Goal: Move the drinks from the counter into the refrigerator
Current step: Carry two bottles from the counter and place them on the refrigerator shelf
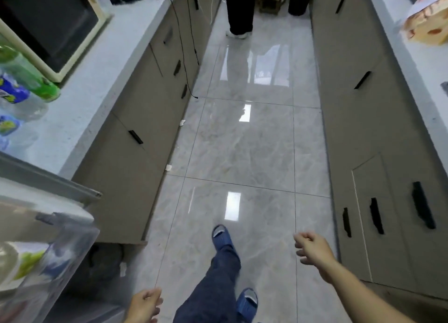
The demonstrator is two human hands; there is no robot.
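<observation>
Several drink bottles stand on the left counter (pixel 80 109): a green bottle (pixel 29 78) beside clear bottles with blue labels (pixel 14 97). At the lower left the refrigerator door (pixel 48 187) stands ajar, and its clear door shelf (pixel 60 247) holds a bottle with a green and white label (pixel 21 264). My left hand (pixel 145 305) hangs low over the floor near the door, fingers loosely curled, holding nothing. My right hand (pixel 312 248) is out to the right over the floor, also loosely curled and empty.
A microwave (pixel 48 24) sits on the left counter behind the bottles. Another person's legs (pixel 238 10) stand at the far end of the narrow tiled aisle. Cabinets line both sides. A tissue pack (pixel 426 24) lies on the right counter.
</observation>
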